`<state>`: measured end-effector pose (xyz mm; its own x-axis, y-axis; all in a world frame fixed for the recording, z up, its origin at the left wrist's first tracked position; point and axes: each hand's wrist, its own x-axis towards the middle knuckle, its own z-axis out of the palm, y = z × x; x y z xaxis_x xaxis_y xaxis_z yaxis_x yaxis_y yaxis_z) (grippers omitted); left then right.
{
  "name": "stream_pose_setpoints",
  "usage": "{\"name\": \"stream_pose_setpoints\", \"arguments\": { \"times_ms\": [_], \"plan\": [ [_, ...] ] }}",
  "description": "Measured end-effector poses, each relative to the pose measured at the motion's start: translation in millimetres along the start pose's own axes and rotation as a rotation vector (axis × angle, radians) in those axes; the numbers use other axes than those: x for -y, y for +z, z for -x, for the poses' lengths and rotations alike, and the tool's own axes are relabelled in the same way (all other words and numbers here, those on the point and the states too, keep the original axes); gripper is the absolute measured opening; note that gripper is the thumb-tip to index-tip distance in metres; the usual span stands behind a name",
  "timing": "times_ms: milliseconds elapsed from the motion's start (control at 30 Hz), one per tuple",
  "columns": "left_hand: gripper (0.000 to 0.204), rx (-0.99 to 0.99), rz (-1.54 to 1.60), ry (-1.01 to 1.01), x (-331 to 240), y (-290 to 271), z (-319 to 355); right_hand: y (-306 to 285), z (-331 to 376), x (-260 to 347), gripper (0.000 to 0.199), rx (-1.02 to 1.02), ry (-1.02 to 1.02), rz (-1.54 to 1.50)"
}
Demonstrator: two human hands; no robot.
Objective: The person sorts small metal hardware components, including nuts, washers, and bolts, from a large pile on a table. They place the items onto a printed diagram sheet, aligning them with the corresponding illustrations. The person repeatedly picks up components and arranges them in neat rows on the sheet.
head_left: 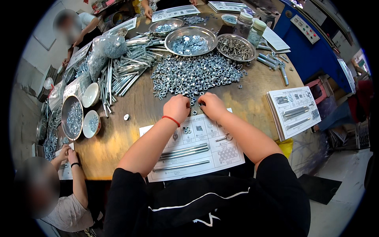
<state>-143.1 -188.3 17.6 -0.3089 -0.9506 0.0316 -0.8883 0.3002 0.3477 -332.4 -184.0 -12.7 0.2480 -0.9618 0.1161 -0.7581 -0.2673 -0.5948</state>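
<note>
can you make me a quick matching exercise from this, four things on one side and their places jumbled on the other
Things
1. pile of nuts
2. heap of long metal rods
3. red band
4. flat washers

Places
A. in a round metal dish
B. at the wrist of the left hand
C. just beyond the left hand and the right hand
D. to the left of the nuts, on the table

Right pairs: 1-C, 2-D, 3-B, 4-A

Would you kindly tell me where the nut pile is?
In the head view, the nut pile lies at upper centre, just beyond the left hand and right hand and in front of the large steel dish.
</note>
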Motion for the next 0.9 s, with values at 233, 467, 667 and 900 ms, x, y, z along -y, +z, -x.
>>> {"name": "stream_pose_setpoints", "arguments": {
  "times_ms": [233, 467, 667, 900],
  "plan": [
    [0.024, 0.023, 0.169, -0.118, -2, -2, -5, 2, -1, -8, 0.016, -0.042, -0.007, -0.039],
    [0.035, 0.040, 0.228, -0.094, 0, 9, -11, 3, 0, -4, 0.017, -0.040, 0.019, -0.021],
    [0.020, 0.105, 0.032, -0.037, -9, 7, -21, 0, -3, -9, 0.012, -0.130, -0.049, 0.051],
    [0.026, 0.047, -0.013, 0.011, -24, 13, -18, -35, 52, -29, 0.017, -0.187, 0.011, -0.152]
  ]
}}
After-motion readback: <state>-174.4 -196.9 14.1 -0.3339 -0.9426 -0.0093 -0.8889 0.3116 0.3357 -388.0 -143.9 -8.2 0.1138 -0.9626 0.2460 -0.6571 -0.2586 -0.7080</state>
